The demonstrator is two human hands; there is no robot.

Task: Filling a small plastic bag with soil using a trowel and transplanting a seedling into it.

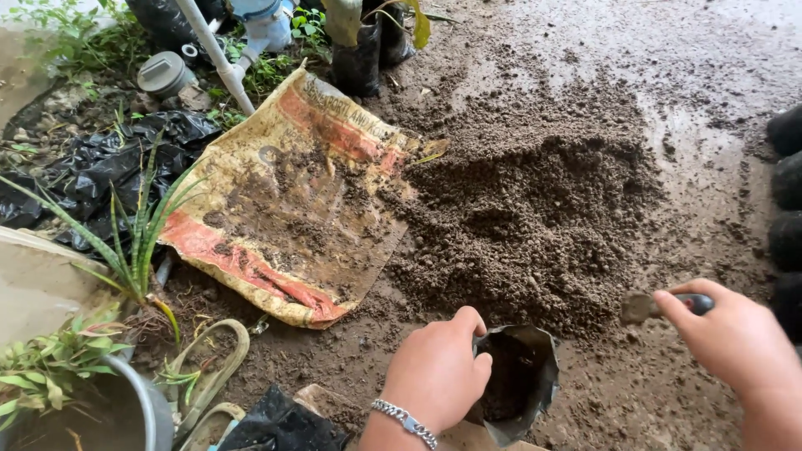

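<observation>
My left hand (434,372), with a metal chain bracelet on the wrist, grips the rim of a small black grow bag (522,380) that stands open on the ground with some soil inside. My right hand (735,338) holds a small trowel (647,307) by its dark handle; the blade points left at the near edge of a large heap of loose brown soil (535,217). The trowel blade is just right of the bag and a little above the ground.
A dirty yellow and red sack (292,200) lies flat left of the heap. Black plastic sheeting (109,163), a spiky green plant (138,234), a white pipe (213,50), a potted plant in a black bag (359,50) and dark bags (785,200) at the right edge surround the wet concrete.
</observation>
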